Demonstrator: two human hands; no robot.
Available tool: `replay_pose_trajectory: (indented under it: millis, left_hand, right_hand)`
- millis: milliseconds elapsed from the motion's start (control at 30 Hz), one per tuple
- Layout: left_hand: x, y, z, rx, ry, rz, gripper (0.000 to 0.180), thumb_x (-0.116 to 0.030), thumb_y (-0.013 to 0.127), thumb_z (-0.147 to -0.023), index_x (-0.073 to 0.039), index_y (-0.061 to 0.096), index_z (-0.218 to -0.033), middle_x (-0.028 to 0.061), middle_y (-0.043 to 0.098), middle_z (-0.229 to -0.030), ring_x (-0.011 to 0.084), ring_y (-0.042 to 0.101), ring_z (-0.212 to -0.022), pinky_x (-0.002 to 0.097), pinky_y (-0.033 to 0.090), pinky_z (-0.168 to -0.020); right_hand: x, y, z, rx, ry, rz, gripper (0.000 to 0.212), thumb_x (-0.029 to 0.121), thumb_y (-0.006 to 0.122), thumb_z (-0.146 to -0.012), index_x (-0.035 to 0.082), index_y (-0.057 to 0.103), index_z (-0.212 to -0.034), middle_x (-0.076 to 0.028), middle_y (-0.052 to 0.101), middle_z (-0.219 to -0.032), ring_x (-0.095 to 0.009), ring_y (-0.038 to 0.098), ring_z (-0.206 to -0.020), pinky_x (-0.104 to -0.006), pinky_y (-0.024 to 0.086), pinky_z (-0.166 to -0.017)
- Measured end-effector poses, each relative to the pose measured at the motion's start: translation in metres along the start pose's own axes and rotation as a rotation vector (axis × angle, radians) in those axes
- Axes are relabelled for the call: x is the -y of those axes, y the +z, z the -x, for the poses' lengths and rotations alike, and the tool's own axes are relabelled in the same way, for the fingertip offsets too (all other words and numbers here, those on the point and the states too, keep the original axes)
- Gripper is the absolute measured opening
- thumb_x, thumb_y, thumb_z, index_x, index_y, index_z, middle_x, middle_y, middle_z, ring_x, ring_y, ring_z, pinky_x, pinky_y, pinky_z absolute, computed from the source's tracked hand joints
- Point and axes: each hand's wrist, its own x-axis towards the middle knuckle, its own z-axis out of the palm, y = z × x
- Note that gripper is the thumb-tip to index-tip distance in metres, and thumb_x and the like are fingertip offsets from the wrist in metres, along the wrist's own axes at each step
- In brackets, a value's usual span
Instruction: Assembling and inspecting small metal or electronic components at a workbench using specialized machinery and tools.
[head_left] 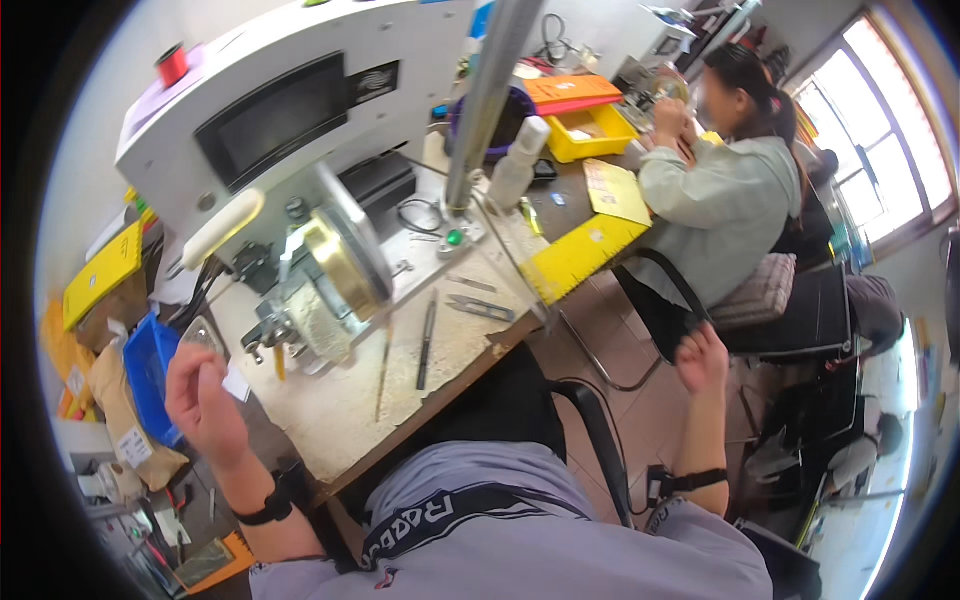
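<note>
My left hand [207, 405] is raised at the left of the bench, its fingers curled in, with nothing visible in them. Nearest to it is a machine with a brass-rimmed wheel [335, 265] and a white handle [222, 228]. Off to the right, away from the bench, my right hand [703, 360] is held up beside a black chair armrest [680, 285]. Its fingers are curled too, and nothing shows in them. On the worn bench top [350, 430] lie a dark pen-like tool [427, 340], a thin rod [384, 375] and a grey metal tool [481, 308].
A white cabinet with a dark screen [272, 122] stands behind the wheel. A metal post [480, 110] rises beside a white bottle [518, 165]. At the right a co-worker [720, 210] sits by a yellow tray [590, 135]. A blue bin [150, 375] is at the left.
</note>
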Motion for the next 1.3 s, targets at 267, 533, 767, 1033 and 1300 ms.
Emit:
replay_pose_trajectory:
  millis: [267, 533, 767, 1033, 1300]
  left_hand:
    - [-0.108, 0.1, 0.025, 0.583, -0.033, -0.213, 0.02, 0.0, 0.074, -0.082, 0.001, 0.074, -0.101, 0.0145, 0.073, -0.097, 0.0204, 0.069, -0.071, 0.0296, 0.053, -0.061]
    - [-0.091, 0.146, 0.055, 0.715, -0.541, -0.114, 0.026, -0.008, 0.076, -0.088, 0.002, 0.072, -0.112, 0.0106, 0.074, -0.091, 0.013, 0.067, -0.068, 0.0241, 0.052, -0.062]
    - [-0.069, 0.117, 0.045, 0.575, -1.151, 0.379, 0.018, -0.013, 0.068, -0.097, 0.004, 0.071, -0.103, 0.0098, 0.073, -0.08, 0.0124, 0.066, -0.064, 0.0219, 0.049, -0.056]
    - [-0.057, 0.121, 0.048, 0.582, -1.246, 0.337, 0.018, -0.013, 0.065, -0.098, 0.004, 0.071, -0.098, 0.0096, 0.072, -0.08, 0.0076, 0.054, -0.053, 0.0194, 0.042, -0.048]
    - [-0.059, 0.106, 0.064, 0.574, -1.138, 0.101, 0.017, -0.009, 0.064, -0.094, 0.003, 0.07, -0.084, 0.0112, 0.07, -0.07, 0.0102, 0.055, -0.05, 0.023, 0.043, -0.048]
  right_hand:
    - [-0.149, 0.216, 0.079, 0.488, 0.321, 0.155, 0.017, 0.024, 0.046, -0.107, 0.013, 0.051, -0.095, 0.003, 0.035, -0.07, -0.009, 0.032, -0.059, -0.0257, 0.028, -0.053]
    - [-0.21, 0.256, 0.113, 0.641, 0.526, 0.116, 0.016, 0.024, 0.047, -0.108, 0.012, 0.052, -0.099, 0.003, 0.036, -0.07, -0.009, 0.033, -0.06, -0.0261, 0.029, -0.054]
    - [-0.181, 0.229, 0.064, 0.502, 0.251, 0.022, 0.016, 0.023, 0.047, -0.107, 0.012, 0.054, -0.098, 0.004, 0.036, -0.069, -0.009, 0.031, -0.058, -0.0259, 0.029, -0.054]
    - [-0.143, 0.192, 0.026, 0.425, 0.093, -0.035, 0.025, 0.021, 0.049, -0.106, 0.012, 0.049, -0.082, 0.004, 0.033, -0.064, -0.009, 0.031, -0.054, -0.0277, 0.028, -0.051]
    - [-0.07, 0.16, -0.109, 0.246, -0.256, 1.141, 0.021, 0.022, 0.061, -0.1, 0.005, 0.068, -0.112, -0.005, 0.071, -0.096, -0.016, 0.065, -0.078, -0.0297, 0.051, -0.074]
